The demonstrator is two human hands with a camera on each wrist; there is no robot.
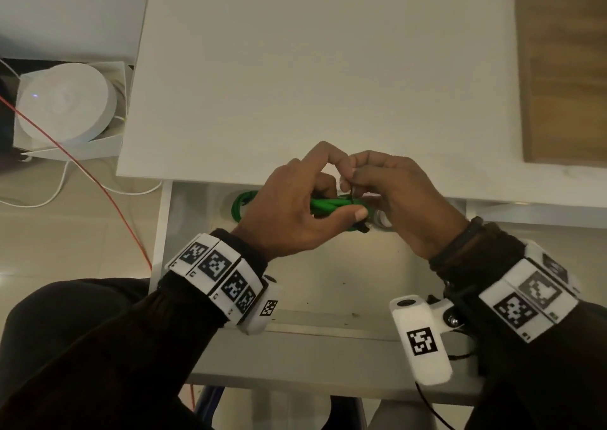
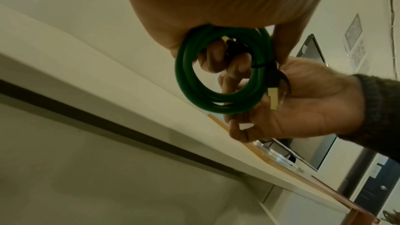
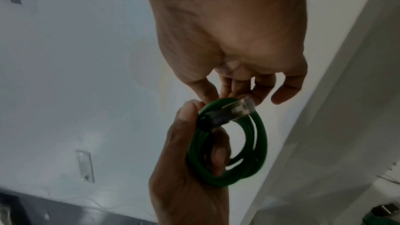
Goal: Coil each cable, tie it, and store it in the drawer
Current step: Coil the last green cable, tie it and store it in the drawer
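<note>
Your left hand [image 1: 289, 212] grips the coiled green cable [image 2: 220, 78], fingers curled through the loops so the turns stay stacked and cannot spring apart. Your right hand [image 1: 400, 206] pinches a thin black tie [image 2: 263, 65] that already crosses the bundle, next to the clear plug [image 3: 240, 109]; working there probably lets the tie trap the loose end along with the loops. You hold the coil in the air, just off the front edge of the white desk [image 1: 328, 68] and directly above the open drawer [image 1: 328, 298], so it looks ready to drop in once fastened. I judge the tying step is underway; whether the tie is cinched cannot be told.
</note>
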